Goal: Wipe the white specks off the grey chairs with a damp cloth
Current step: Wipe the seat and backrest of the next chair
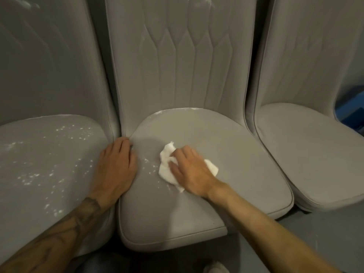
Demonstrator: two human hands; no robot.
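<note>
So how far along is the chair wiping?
The right seat looks speck-free. In hand: the right hand holds the cloth against the middle seat, where specks remain beside the resting left hand. Still to do: the heavily specked left seat and the backrest marks.

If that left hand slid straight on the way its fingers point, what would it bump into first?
Most likely the middle chair's backrest, at its lower left edge just beyond the fingertips of the left hand. The gap looks tiny, though depth is hard to judge.
</note>
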